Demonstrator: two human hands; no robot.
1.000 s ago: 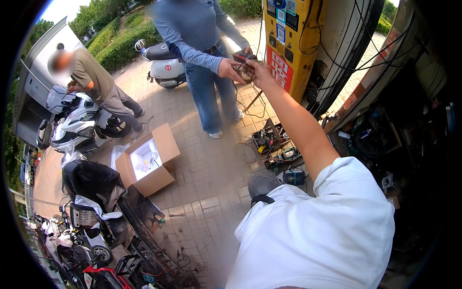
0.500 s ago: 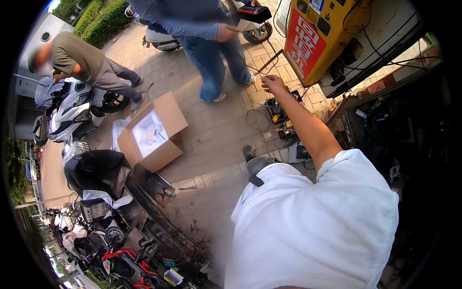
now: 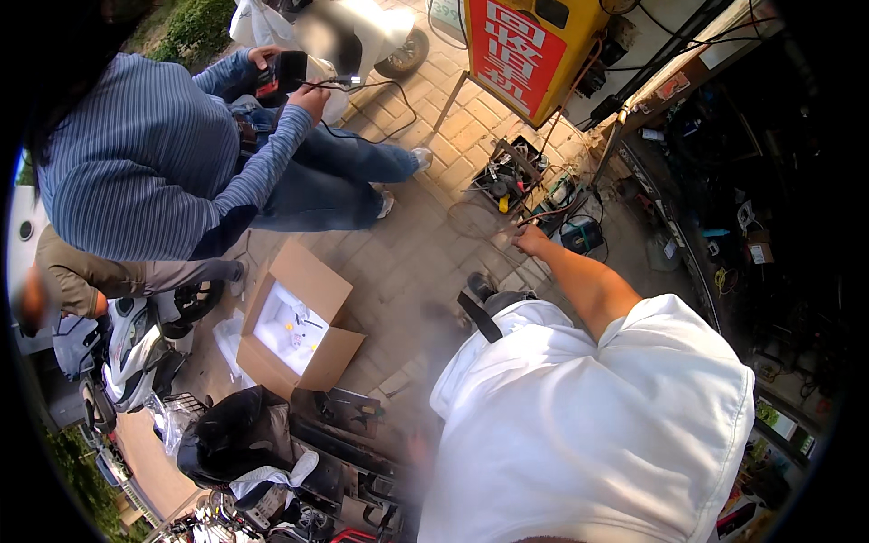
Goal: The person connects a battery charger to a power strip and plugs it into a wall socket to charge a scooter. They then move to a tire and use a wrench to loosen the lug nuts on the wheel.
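My right hand [image 3: 529, 239] reaches out low over the paving, fingers drawn together. A thin brownish cable [image 3: 536, 218] runs right by the fingertips, and what they pinch is too small to make out. Beside the hand sits a dark green and black device [image 3: 581, 233] with leads around it. Just beyond lies an open black tool tray [image 3: 509, 174] full of tools, with a yellow-handled piece in it. A loop of thin wire [image 3: 472, 220] spreads on the ground to the left of the hand. My left hand does not show.
A person in a striped shirt [image 3: 136, 154] stands at left, holding a black-and-red device [image 3: 279, 77] and its cable. An open cardboard box [image 3: 312, 271] with white foam sits on the paving. A yellow sign stand [image 3: 534, 54], a scooter [image 3: 136, 348] and a second person [image 3: 68, 271] are around.
My right hand has come down and back toward me, from near the sign's foot to beside the green device. My view has shifted, and the striped-shirt person now appears larger and farther left.
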